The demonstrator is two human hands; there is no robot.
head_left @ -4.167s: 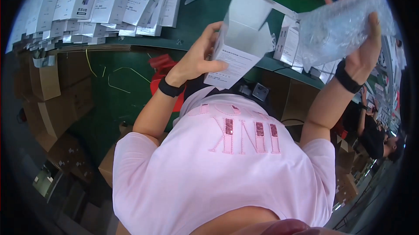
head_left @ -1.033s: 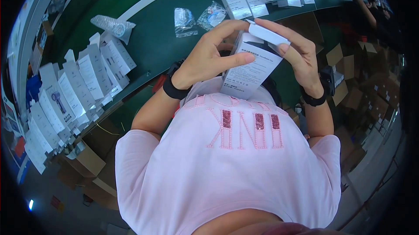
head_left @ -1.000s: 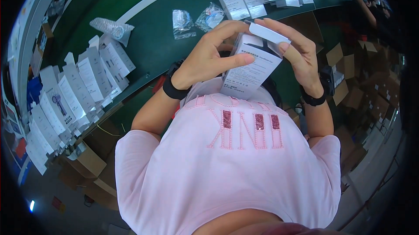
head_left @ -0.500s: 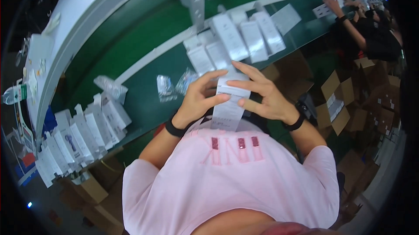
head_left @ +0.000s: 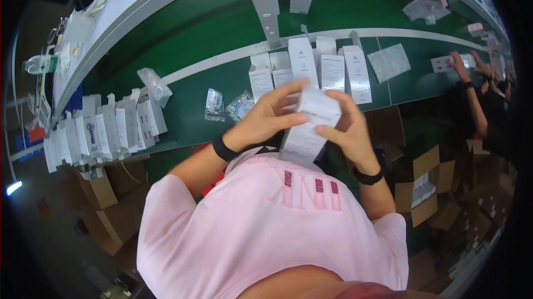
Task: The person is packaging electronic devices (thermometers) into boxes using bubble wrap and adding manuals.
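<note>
A tall white carton box (head_left: 304,138) with printed faces is held upright but tilted in front of my chest. My left hand (head_left: 272,115) grips its left side, thumb on the front face and fingers near the top. On the opposite side my right hand (head_left: 351,131) wraps round it, with the thumb pressed to the front. The box's top end looks closed. Just beyond my hands, several similar white boxes (head_left: 357,74) stand on the green bench, some with flaps up. Two small clear bags with parts, one silvery (head_left: 214,103) and one bluish (head_left: 241,107), lie left of them.
More white boxes (head_left: 109,128) stand in a row at the bench's left end, beside a wrapped item (head_left: 155,86). A bubble-wrap sheet (head_left: 389,62) lies right of centre. A metal post (head_left: 260,2) rises behind. Another person's hand (head_left: 458,67) works far right. An open cardboard carton (head_left: 404,194) stands below right.
The view has shifted. Both hands have closed more tightly round the white box, and it is tilted so its top end shows. Earlier my fingers were spread over its upper part.
</note>
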